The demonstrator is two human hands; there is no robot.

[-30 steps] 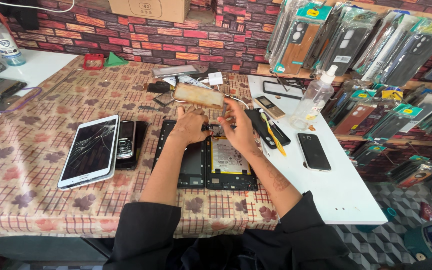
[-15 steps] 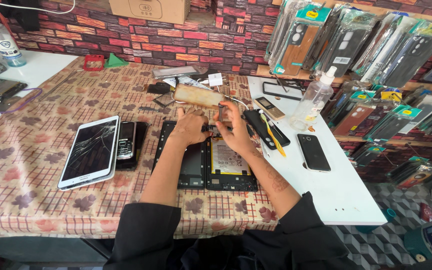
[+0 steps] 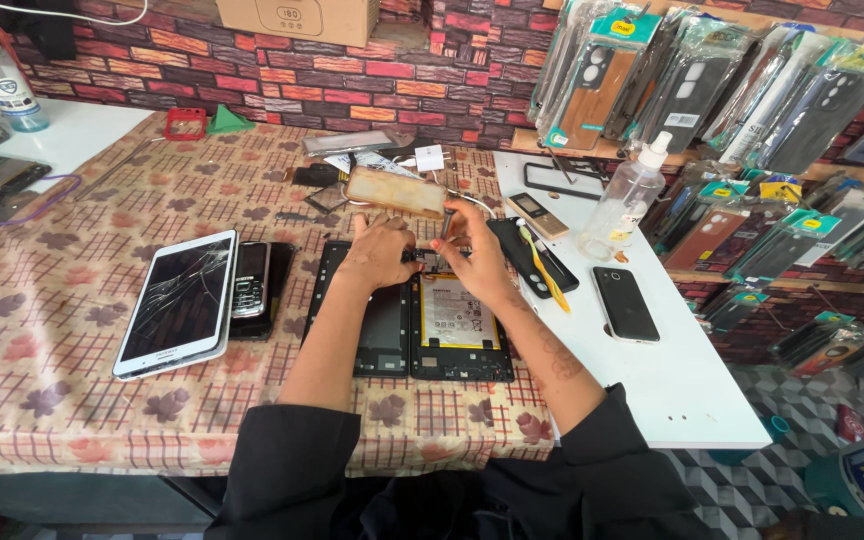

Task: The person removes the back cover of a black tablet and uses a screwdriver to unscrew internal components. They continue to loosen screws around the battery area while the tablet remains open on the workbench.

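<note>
- An opened tablet (image 3: 457, 325) is laid flat on the bench (image 3: 72, 400), its back shell removed so that the pale battery (image 3: 455, 312) is exposed; a second dark panel (image 3: 377, 320) is set just beside it on the left.
- The top edge of the opened tablet is touched by both hands.
- The left hand (image 3: 377, 252) is curled, its grip narrow, fingertips pressed at the tablet's upper edge; whether anything is pinched cannot be told.
- The right hand (image 3: 472, 250) is closed in a narrow grip around a thin tool (image 3: 446, 222) held upright.
- A cracked white tablet (image 3: 178, 302) and a keypad phone (image 3: 251, 280) are seen well to the left.
- A black phone (image 3: 624, 303) and a clear spray bottle (image 3: 624, 196) are placed on the white surface at right.
</note>
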